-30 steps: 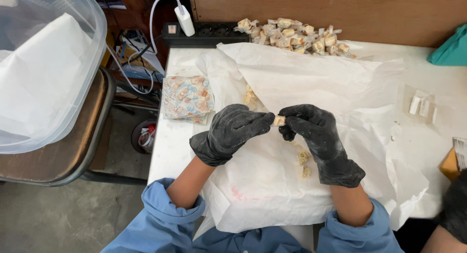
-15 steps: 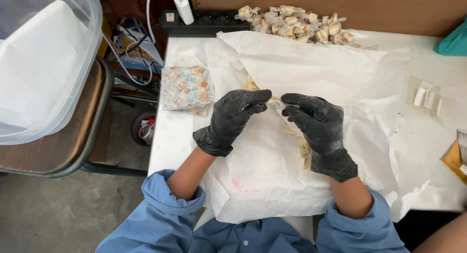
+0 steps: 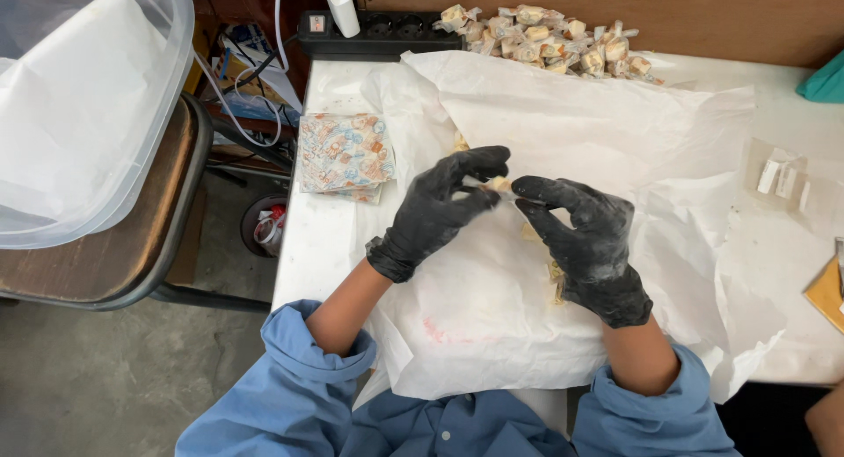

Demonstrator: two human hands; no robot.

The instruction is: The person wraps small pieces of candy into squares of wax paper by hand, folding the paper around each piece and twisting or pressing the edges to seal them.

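From the head camera, the left hand (image 3: 435,213) and right hand (image 3: 585,246), both in black gloves, pinch one small pale candy (image 3: 499,184) between their fingertips. It sits above the big white paper (image 3: 571,123) on the table (image 3: 327,237). Wrapped candies (image 3: 545,39) are piled far back.

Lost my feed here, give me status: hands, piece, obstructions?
Left hand and right hand, black-gloved, both pinching one small wrapped candy. Held above white paper sheet. Nothing in the way.
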